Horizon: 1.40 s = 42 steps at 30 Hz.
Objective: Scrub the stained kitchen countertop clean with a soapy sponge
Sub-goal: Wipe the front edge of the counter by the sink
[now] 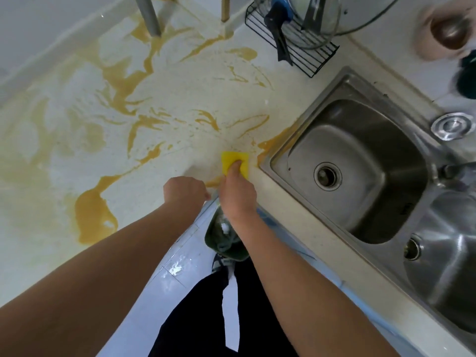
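Most of the work is lying ahead of us, we are judging: brown-yellow stains (pixel 94 215) are covering the white worktop (pixel 180 81) in wide streaks and puddles. We are pressing the yellow sponge (pixel 235 161) flat on the worktop with our right hand (pixel 238 194), fingers curled on it, just beside the sink (pixel 373 150) corner (a stain is running along that rim). Our left hand (pixel 184 193) is resting curled at the front edge; whether it is gripping anything, we cannot tell. The sponge is looking bright, with no foam showing.
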Each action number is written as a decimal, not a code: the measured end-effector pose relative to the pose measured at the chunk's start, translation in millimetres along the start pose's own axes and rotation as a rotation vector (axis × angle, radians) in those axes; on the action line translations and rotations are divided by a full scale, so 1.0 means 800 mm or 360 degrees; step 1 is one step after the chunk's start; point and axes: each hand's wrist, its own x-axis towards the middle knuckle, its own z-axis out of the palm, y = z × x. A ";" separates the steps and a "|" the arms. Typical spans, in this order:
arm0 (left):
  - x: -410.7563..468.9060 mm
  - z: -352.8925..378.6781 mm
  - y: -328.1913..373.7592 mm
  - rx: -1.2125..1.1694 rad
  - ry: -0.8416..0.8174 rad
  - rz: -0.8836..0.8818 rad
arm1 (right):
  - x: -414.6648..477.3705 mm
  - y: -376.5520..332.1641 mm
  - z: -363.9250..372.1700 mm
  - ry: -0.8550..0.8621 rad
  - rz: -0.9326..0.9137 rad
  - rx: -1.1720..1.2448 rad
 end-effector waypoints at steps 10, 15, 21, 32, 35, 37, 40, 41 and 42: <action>-0.015 -0.016 0.003 -0.0027 -0.0065 -0.0065 | -0.087 0.155 -0.071 -0.0027 0.0021 -0.0319; -0.010 -0.016 0.002 -0.0077 -0.0104 -0.0164 | -0.078 0.129 -0.039 -0.0236 0.0011 -0.0208; -0.008 -0.017 0.010 -0.0162 -0.0223 -0.0312 | 0.017 0.025 -0.024 -0.0075 -0.0292 -0.0080; -0.008 -0.035 0.019 -0.0025 -0.0290 -0.0385 | -0.042 0.134 -0.061 -0.0156 -0.0299 -0.0223; -0.011 -0.034 0.016 -0.0050 -0.0273 -0.0360 | -0.063 0.128 -0.030 -0.0132 -0.0222 -0.0262; -0.008 -0.028 0.014 -0.0025 -0.0282 -0.0354 | -0.051 0.100 -0.015 -0.0127 -0.0193 -0.0184; -0.001 -0.029 0.011 -0.0018 -0.0328 -0.0356 | -0.015 0.033 -0.031 -0.0201 -0.0124 -0.0100; 0.001 -0.030 0.010 -0.0021 -0.0337 -0.0335 | 0.000 0.017 -0.029 -0.0154 -0.0149 -0.0021; 0.002 -0.031 0.009 -0.0028 -0.0356 -0.0309 | 0.013 0.003 -0.024 -0.0121 -0.0181 0.0050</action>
